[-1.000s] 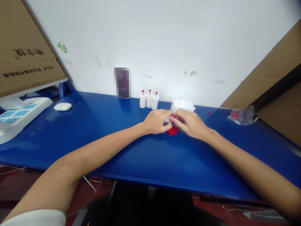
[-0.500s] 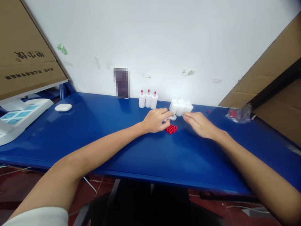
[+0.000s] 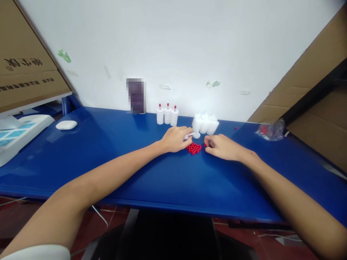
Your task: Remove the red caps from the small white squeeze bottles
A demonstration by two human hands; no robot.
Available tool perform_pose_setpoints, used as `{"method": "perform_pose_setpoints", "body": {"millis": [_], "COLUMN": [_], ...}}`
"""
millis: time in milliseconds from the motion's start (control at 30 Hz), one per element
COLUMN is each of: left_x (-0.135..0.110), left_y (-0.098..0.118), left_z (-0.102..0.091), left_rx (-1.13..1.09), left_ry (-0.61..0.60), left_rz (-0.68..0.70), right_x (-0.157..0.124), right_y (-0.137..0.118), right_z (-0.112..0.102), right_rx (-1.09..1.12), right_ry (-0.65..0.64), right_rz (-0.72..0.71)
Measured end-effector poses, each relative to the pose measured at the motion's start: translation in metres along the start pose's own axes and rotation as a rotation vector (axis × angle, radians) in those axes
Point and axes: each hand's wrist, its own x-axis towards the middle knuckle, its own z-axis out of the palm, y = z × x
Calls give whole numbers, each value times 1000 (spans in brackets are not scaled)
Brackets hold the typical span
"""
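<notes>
Presently working over the blue desk [image 3: 168, 180], beyond its front edge. Locate the loose red caps [image 3: 193, 148] nearest, heaped in front of the left hand [image 3: 175, 139]. Just right of the heap, note one separate red cap [image 3: 205, 145] at the fingertips of the right hand [image 3: 223, 146], seen curled at thumb and forefinger; cannot tell from this view whether gripping or merely touching it. Behind the heap, observe a slim white piece [image 3: 187, 136] pinched in the left hand, beside a round white part [image 3: 196, 135]; cannot tell whether joined.

Judge the step in hand as handling a single cap with the right while steadying the white piece with the left. For the next move, likely provide a firm fingertip pinch on the cap and careful alignment before applying any pressure.

Farther back, find a cluster of white bottles [image 3: 204, 124] with pale tips. Compare with three upright red-tipped bottles [image 3: 167, 115], standing to its left before the wall [image 3: 173, 43].
</notes>
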Motion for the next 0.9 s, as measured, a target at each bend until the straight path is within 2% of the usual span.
{"method": "perform_pose_setpoints", "body": {"millis": [133, 367, 433, 600, 733, 900], "left_x": [0, 2, 2, 0, -1, -1], "left_y": [-1, -4, -4, -3, -3, -3], "left_z": [0, 1, 0, -4, -4, -3], "left_rx": [-58, -129, -126, -101, -131, -232], "left_ry": [4, -22, -44, -86, -68, -17], "left_rz": [-12, -59, -72, -55, -57, -17], "right_x": [-1, 2, 4, 9, 8, 1], "right_y": [-1, 4, 8, 15, 8, -12], "right_z": [1, 6, 7, 13, 21, 26], "right_rx": [53, 52, 96, 255, 324, 370], "right_ry": [-10, 69, 146, 464, 543, 631], "right_rz": [-47, -154, -174, -168, -80, -172]}}
